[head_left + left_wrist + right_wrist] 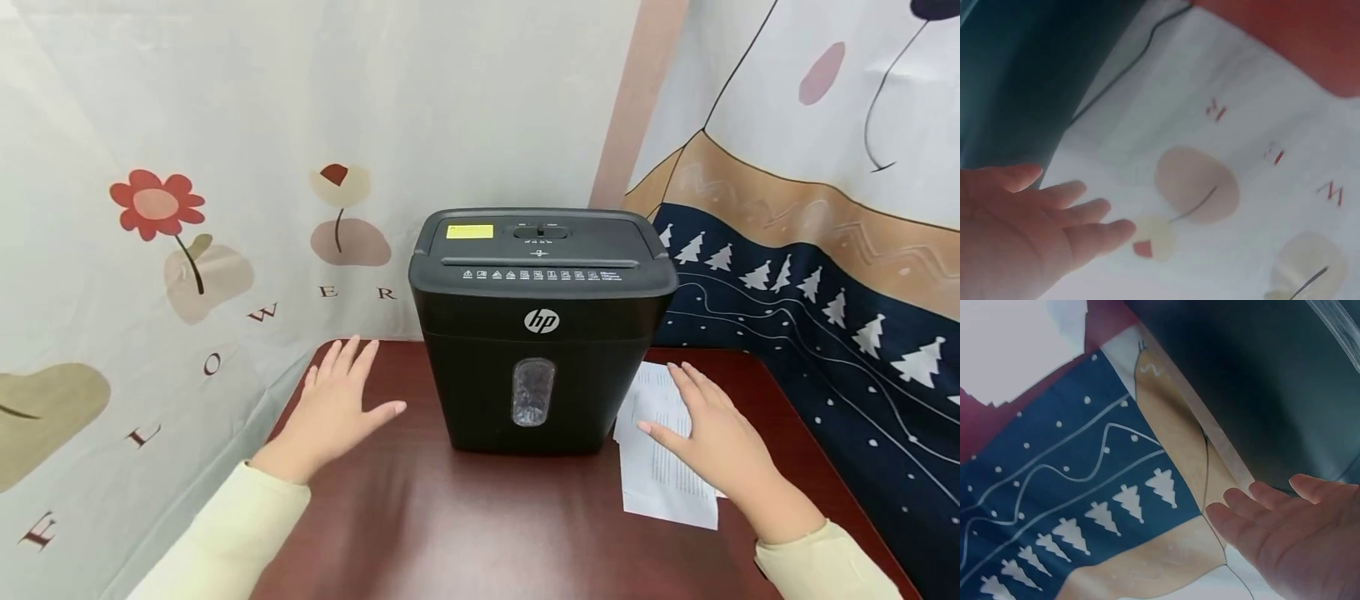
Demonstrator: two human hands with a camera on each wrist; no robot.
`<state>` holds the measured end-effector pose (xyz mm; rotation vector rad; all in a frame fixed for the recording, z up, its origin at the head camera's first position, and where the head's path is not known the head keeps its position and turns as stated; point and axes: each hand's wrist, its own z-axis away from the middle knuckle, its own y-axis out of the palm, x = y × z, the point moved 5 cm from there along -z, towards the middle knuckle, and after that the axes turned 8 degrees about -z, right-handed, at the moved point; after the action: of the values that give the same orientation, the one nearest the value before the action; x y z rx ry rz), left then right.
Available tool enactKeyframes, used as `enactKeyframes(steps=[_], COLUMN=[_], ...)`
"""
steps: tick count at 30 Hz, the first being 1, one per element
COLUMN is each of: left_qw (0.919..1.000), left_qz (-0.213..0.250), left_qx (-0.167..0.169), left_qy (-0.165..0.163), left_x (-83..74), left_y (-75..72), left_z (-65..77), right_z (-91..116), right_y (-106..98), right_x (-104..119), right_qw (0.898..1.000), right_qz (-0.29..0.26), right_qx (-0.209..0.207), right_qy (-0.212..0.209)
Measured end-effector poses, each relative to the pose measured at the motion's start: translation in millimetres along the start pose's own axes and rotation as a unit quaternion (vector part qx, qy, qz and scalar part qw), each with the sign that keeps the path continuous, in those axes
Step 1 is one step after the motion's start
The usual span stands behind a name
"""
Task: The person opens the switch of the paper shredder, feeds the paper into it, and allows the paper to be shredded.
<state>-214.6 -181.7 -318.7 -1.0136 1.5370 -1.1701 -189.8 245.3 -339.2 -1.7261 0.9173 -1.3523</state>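
A black HP paper shredder (480,375) stands upright near the back of the dark red table, its window (532,393) showing grey-white scraps inside. To its left my left hand (333,404) hovers with fingers spread, holding nothing. On the other side my right hand (716,433) is likewise spread and bare, overlapping printed paper sheets (656,483) in the head view. In the left wrist view the left hand (1035,231) has its fingers extended beside the shredder's dark side (1029,75). The right wrist view has the right hand (1291,531) below the shredder (1241,381).
A white cloth (487,100) with flower prints hangs behind the table (480,533). At the right hangs a navy and tan printed cloth (810,333). A dark cord (1141,56) runs behind the shredder in the left wrist view.
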Motion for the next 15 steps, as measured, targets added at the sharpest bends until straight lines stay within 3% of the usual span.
enactKeyframes(steps=[8,15], left_qw=[0.9989,0.9986], left_qz=[0.025,0.025], left_qx=[0.038,0.044], left_qy=[0.008,0.013], left_x=[-8.1,-16.6], left_y=[-44.1,-75.1], left_z=[-27.6,-45.2], right_z=[-11.0,-17.8], right_y=[-27.7,-51.4], right_x=[13.2,26.8], right_qw=[0.999,0.996], right_qz=[-0.021,-0.027], right_qx=[-0.030,-0.069], right_qy=[-0.020,-0.046])
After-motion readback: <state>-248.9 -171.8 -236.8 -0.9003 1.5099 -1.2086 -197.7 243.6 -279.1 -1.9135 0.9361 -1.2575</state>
